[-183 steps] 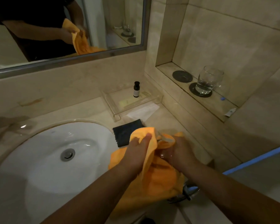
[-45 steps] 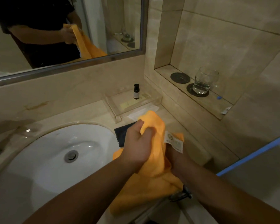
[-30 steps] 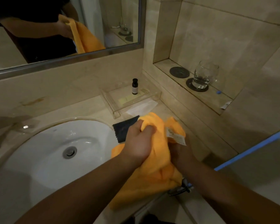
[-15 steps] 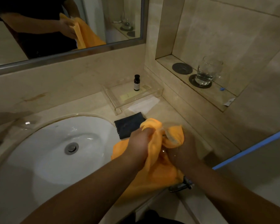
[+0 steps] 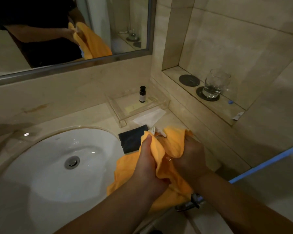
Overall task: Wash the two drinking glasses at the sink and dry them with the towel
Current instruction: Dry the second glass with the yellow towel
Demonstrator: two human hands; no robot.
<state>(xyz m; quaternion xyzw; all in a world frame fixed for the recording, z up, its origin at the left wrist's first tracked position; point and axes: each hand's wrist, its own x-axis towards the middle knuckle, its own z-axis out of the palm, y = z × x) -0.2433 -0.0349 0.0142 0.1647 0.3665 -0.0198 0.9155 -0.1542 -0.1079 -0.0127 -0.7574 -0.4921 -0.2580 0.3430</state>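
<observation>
One white sink in beige, perhaps marble, counter

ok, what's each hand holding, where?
Left hand grips the orange towel by its bunched upper fold; right hand by the bunch alongside. Anything wrapped inside: cannot tell.

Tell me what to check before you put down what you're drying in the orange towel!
1. The left hand grips the orange towel: ok.
2. The right hand holds the towel-wrapped bundle: ok.
3. Whatever is inside the towel is dry: cannot tell, it is hidden.
4. The bare coaster on the wall shelf is free: ok.
5. The other glass stands upright on its own coaster, apart from the bare one: ok.
</observation>
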